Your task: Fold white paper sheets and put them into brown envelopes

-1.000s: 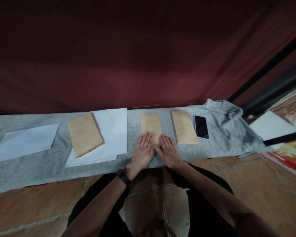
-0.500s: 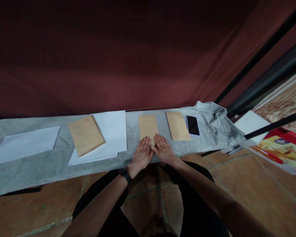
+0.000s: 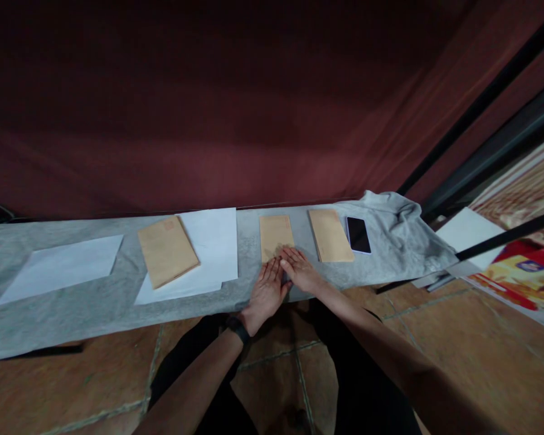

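Observation:
A brown paper envelope (image 3: 275,232) lies flat on the grey cloth straight in front of me. My left hand (image 3: 267,290) rests flat at its near end, fingers stretched forward. Also stretched out, my right hand (image 3: 299,269) presses on the envelope's near part, its fingertips close beside or slightly over those of the left. Both hands hide the envelope's lower edge. Just right of it lies a stack of brown envelopes (image 3: 330,235). Another brown envelope stack (image 3: 167,251) sits tilted on white paper sheets (image 3: 217,241) to the left.
A smartphone (image 3: 358,234) lies beside the right stack. More white paper (image 3: 63,269) is at the far left of the narrow cloth-covered surface (image 3: 131,314). The cloth bunches up at the right end, near dark metal bars (image 3: 503,244) and a red-and-yellow box (image 3: 526,272).
My right hand has slid left and inward, so the two hands' fingertips now meet. My left hand has drawn slightly back toward me. The view has shifted a little.

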Motion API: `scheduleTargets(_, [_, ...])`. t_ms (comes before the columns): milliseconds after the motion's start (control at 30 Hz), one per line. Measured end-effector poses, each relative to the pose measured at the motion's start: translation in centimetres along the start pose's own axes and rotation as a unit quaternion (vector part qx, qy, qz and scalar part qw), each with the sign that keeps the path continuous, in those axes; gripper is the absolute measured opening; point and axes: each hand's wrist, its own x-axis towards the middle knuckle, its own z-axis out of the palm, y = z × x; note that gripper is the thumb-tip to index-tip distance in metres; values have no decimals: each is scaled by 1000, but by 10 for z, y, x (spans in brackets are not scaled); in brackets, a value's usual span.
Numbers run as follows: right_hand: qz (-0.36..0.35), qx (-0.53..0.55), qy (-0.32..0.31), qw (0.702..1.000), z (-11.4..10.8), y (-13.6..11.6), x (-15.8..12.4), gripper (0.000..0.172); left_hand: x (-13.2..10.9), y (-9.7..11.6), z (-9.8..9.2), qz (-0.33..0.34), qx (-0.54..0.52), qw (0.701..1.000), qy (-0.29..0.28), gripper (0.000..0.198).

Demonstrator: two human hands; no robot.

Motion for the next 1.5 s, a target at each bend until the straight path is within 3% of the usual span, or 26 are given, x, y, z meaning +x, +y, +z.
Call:
scheduleTargets(167, [-30, -2, -44, 999, 5, 5, 44, 64, -6, 7, 1, 21, 3, 1000, 15, 67])
scheduleTargets(467, [32, -73, 34, 996, 5, 28, 118, 66, -9, 0, -2, 51, 5, 999, 8, 65])
scheduleTargets(633, [54, -83, 74, 992, 7, 29, 128, 66, -9, 1, -2, 59, 5, 998, -1, 70])
scheduleTargets(867, [10, -91, 31, 995, 8, 27, 87, 67, -10, 2, -4, 52, -4, 999, -5, 70])
scheduleTargets(1100, [30, -74, -7, 997, 6, 15, 40, 68, -10, 2, -5, 57, 2, 998, -22, 69])
scheduleTargets(1500, [10, -52, 22, 998, 18, 5, -49, 69, -12, 7, -7, 49, 3, 997, -58, 78])
